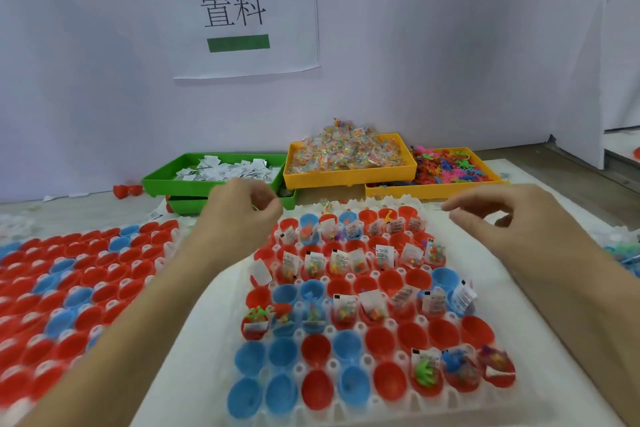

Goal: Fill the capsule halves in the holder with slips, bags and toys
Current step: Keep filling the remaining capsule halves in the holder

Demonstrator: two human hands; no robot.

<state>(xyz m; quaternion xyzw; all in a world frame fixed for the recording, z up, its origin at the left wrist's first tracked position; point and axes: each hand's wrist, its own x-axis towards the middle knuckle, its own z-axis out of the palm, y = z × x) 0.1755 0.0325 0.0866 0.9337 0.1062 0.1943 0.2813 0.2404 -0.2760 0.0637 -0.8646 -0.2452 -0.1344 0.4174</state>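
Head view: left hand [242, 210] and right hand [502, 215] hover curled above holder [346, 333].

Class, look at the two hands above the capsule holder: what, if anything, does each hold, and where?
Left hand: something thin and green pinched at its fingertips, identity unclear. Right hand: cannot tell.

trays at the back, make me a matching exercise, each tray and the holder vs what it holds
Things:
1. green tray
2. raised yellow tray
3. right yellow tray
4. holder

Contents:
A. loose bright toys
B. red and blue capsule halves
C. white slips
D. small clear bags

Pairs: 1-C, 2-D, 3-A, 4-B
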